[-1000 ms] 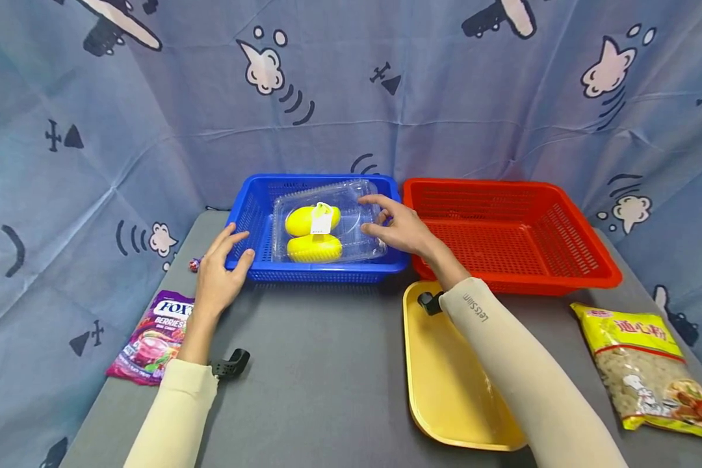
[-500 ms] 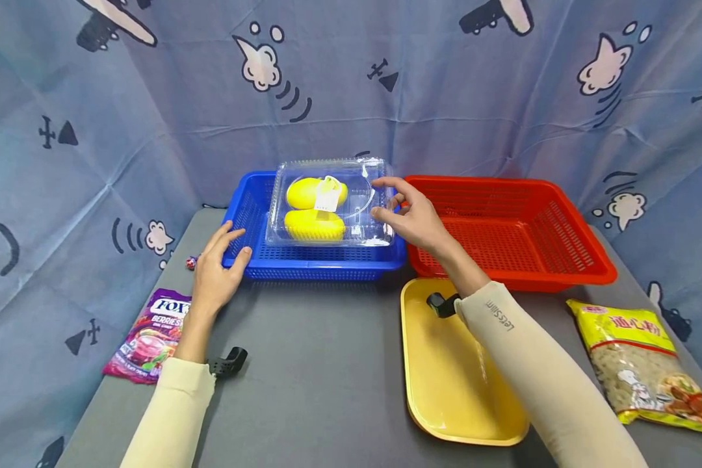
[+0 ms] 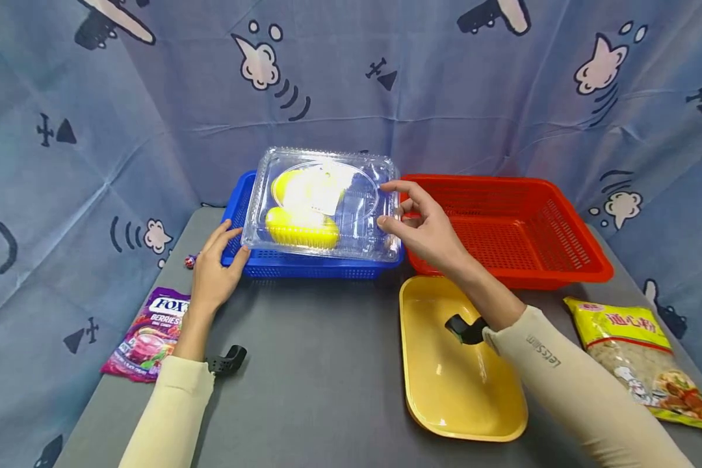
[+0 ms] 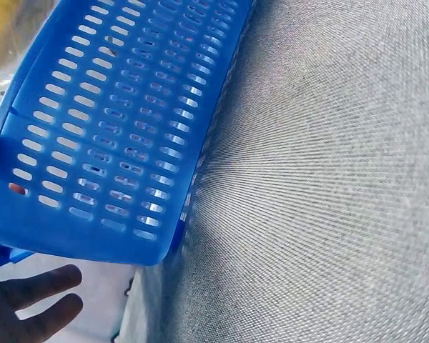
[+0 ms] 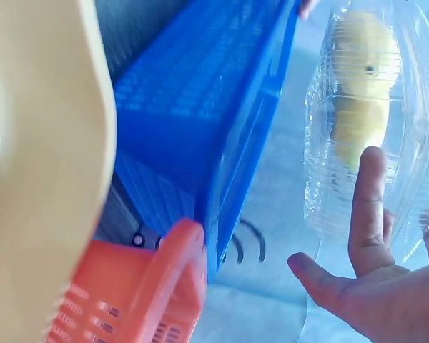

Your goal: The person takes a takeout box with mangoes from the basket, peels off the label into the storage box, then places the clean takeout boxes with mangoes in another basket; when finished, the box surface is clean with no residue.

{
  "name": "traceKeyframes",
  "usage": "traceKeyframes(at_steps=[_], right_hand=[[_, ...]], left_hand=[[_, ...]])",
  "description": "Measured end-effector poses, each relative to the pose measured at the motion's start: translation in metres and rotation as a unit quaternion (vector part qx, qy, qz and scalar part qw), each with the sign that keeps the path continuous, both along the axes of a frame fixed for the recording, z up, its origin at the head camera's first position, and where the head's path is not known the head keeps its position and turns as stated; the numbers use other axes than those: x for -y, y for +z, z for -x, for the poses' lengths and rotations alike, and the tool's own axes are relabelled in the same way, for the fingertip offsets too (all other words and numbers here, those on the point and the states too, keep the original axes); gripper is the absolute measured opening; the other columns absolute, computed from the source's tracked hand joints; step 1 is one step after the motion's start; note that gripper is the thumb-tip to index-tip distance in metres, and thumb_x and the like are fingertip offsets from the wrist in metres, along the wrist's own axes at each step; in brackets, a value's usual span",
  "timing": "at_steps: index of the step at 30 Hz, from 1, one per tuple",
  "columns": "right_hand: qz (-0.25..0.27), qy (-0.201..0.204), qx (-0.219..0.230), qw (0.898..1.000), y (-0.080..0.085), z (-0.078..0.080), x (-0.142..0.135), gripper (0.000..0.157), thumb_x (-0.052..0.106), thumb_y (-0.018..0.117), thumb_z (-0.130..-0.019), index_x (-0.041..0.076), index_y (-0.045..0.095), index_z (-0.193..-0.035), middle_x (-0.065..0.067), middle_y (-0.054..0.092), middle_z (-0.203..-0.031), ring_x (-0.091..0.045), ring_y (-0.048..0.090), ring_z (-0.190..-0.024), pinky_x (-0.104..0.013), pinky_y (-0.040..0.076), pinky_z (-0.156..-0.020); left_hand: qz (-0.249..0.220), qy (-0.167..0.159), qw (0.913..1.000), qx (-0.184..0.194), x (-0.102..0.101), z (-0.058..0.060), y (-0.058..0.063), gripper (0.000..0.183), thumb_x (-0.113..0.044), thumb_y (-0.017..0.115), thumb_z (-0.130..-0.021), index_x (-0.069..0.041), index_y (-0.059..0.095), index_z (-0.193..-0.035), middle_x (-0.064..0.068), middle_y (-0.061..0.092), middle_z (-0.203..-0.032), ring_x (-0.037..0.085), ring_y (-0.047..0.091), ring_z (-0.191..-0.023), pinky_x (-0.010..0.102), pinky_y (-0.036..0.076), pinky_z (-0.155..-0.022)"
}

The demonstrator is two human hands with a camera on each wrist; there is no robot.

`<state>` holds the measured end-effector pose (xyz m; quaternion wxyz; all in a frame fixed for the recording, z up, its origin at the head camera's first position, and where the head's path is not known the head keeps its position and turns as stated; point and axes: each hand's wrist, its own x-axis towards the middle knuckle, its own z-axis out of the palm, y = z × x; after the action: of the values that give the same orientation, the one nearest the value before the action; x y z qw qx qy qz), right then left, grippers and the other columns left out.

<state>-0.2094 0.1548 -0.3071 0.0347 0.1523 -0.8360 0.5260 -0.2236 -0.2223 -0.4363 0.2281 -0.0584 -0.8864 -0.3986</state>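
Note:
A clear plastic clamshell box [image 3: 365,244] is tilted over the blue basket [image 3: 316,268], its front edge overlapping the basket's rim. Two yellow, mango-shaped fruits [image 3: 301,227] lie inside, partly washed out by glare. My right hand [image 3: 429,234] holds the box by its right end, with thumb and index spread on the lid; the other fingers are partly hidden behind that end. In the right wrist view the box [image 5: 322,193] is above the basket rim. My left hand [image 3: 215,273] rests at the basket's front left corner, fingers loosely spread; two straight fingers [image 4: 53,282] show outside its end wall.
Right of the blue basket stands a red basket [image 3: 520,279]. Nearer on the grey table [image 3: 322,364] is a yellow tray [image 3: 462,390], under my right forearm. A yellow pasta bag [image 3: 637,354] lies far right. At left lie a purple candy bag [image 3: 152,338] and a small wrapped sweet [image 3: 190,261].
My right hand has lifted the box out of the blue basket, shifted it slightly left and tipped its lid toward me. My left hand has stayed at the corner.

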Motion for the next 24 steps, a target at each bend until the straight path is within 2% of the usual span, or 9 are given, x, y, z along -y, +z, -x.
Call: traceKeyframes(at_steps=[3,9,13,16,19,24], right_hand=[[-0.003,0.010,0.011,1.000,-0.004,-0.014,-0.001,0.049,0.023,0.071,-0.094,0.030,0.056,-0.140,-0.010,0.049,-0.101,-0.025,0.058,-0.078,-0.031,0.052,-0.072],[0.014,0.036,0.045,0.998,-0.016,-0.042,-0.006,0.049,0.017,0.071,-0.094,0.025,0.056,-0.139,-0.011,0.041,-0.102,-0.019,0.052,-0.061,-0.025,0.040,-0.054],[0.028,0.049,0.058,0.997,-0.022,-0.062,-0.008,0.050,0.013,0.072,-0.093,0.023,0.055,-0.139,-0.011,0.040,-0.102,-0.018,0.061,-0.067,-0.025,0.048,-0.059],[0.016,0.062,0.061,0.996,-0.028,-0.075,-0.009,0.051,0.013,0.073,-0.093,0.023,0.055,-0.140,-0.012,0.042,-0.105,-0.023,0.067,-0.080,-0.029,0.056,-0.071],[-0.004,0.082,0.063,0.995,-0.033,-0.087,-0.010,0.050,0.014,0.074,-0.093,0.025,0.056,-0.139,-0.012,0.047,-0.112,-0.024,0.066,-0.085,-0.031,0.055,-0.076],[-0.015,0.120,0.073,0.990,-0.044,-0.101,-0.010,0.049,0.015,0.075,-0.091,0.024,0.058,-0.136,-0.012,0.050,-0.108,-0.020,0.062,-0.075,-0.027,0.054,-0.067]], left_hand=[[0.002,-0.004,0.9999,-0.016,0.000,0.002,-0.002,0.042,-0.020,0.065,-0.093,-0.007,0.065,-0.133,0.012,0.051,-0.155,0.039,0.045,-0.145,0.058,0.036,-0.117],[-0.004,-0.012,0.9998,-0.018,-0.001,0.001,-0.001,0.038,-0.019,0.065,-0.095,-0.009,0.067,-0.131,0.014,0.051,-0.154,0.042,0.046,-0.144,0.058,0.035,-0.117],[-0.007,-0.011,0.9999,-0.009,-0.001,0.001,-0.001,0.038,-0.023,0.066,-0.096,-0.011,0.067,-0.131,0.013,0.050,-0.155,0.041,0.045,-0.145,0.058,0.035,-0.117],[-0.008,-0.010,0.9998,-0.012,0.000,0.002,-0.002,0.037,-0.021,0.065,-0.096,-0.010,0.067,-0.132,0.012,0.050,-0.156,0.039,0.044,-0.146,0.057,0.034,-0.118],[-0.009,-0.011,0.9998,-0.013,0.000,0.001,-0.001,0.036,-0.020,0.065,-0.097,-0.009,0.067,-0.132,0.014,0.050,-0.155,0.040,0.044,-0.146,0.059,0.034,-0.118],[-0.010,-0.010,0.9999,-0.002,-0.001,0.000,0.001,0.038,-0.023,0.066,-0.096,-0.010,0.067,-0.132,0.013,0.048,-0.157,0.040,0.043,-0.147,0.061,0.032,-0.118]])
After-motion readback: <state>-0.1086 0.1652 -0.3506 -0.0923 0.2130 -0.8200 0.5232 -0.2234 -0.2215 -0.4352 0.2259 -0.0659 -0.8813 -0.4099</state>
